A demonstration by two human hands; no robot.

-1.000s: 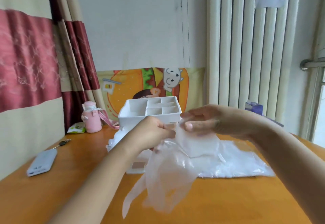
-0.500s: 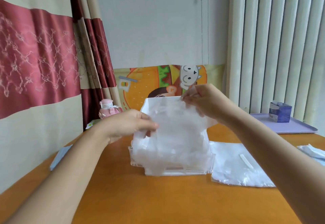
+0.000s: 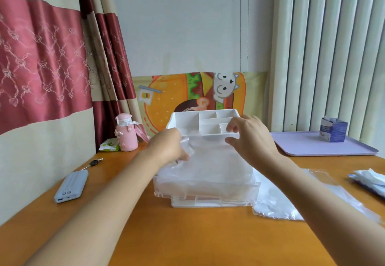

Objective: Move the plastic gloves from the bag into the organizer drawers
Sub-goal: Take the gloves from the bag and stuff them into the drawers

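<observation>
Orange-brown wood makes up the surface (image 3: 187, 234), backed by a pale wall, a burger cartoon poster and red-and-cream curtains. At its centre stands a white plastic organizer (image 3: 185, 119) with a divided top tray, and its translucent drawer (image 3: 208, 191) is pulled out toward the person. Both hands hold a thin clear plastic glove (image 3: 210, 161) spread over that drawer. The left hand (image 3: 168, 146), at 9 o'clock of the sheet, has its fingers curled round one edge, and the right hand (image 3: 250, 138), at 1 o'clock, pinches the upper edge between thumb and fingertips. The glove's lower part drapes down into the drawer, on more crumpled film. A clear flat plastic bag (image 3: 279, 201) lies at 4 o'clock of the organizer, just beside it. A pink drinking bottle (image 3: 126, 134) stands at 10 o'clock, a grey-blue power bank (image 3: 71, 185) lies at 8 o'clock, and a lilac tray (image 3: 308, 149) sits at 2 o'clock. The step in hand seems to be laying this glove into the drawer. Next it likely needs lowering and releasing, tucked inside the walls so the flimsy film does not snag when the drawer closes.
</observation>
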